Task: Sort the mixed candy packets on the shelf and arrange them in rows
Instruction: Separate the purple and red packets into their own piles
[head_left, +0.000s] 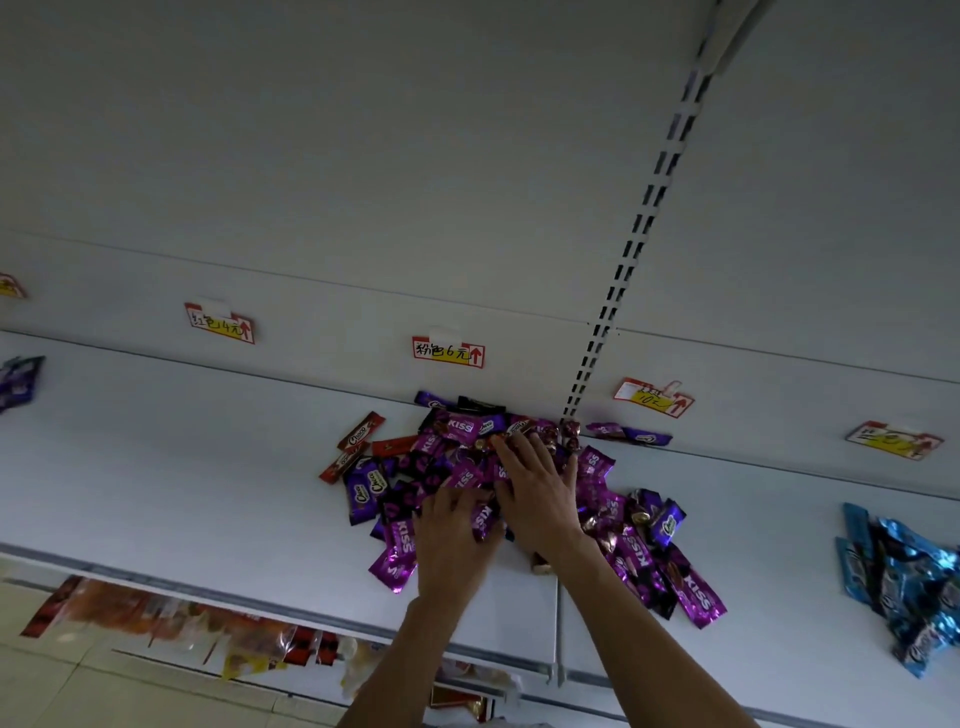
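Observation:
A mixed heap of candy packets (457, 467) lies on the white shelf (182, 467) against the back wall: magenta "KISS" packets (693, 595), dark purple "Choco" packets (363, 491), red "Choco" bars (361, 434) at the heap's left edge and small foil-wrapped sweets (571, 431). My left hand (452, 545) lies palm down on the near part of the heap, fingers spread over a KISS packet. My right hand (537, 493) reaches further in and rests flat on the heap's middle, its fingers straight. Neither hand grips anything that I can see.
Handwritten price tags (448, 352) hang on the back wall, one above the heap and others (221, 322) to the left and right. Blue packets (904, 577) are piled at the shelf's right end. Purple packets (18, 382) lie at the far left. A slotted upright (623, 270) runs up the wall. Goods sit on the lower shelf (249, 631).

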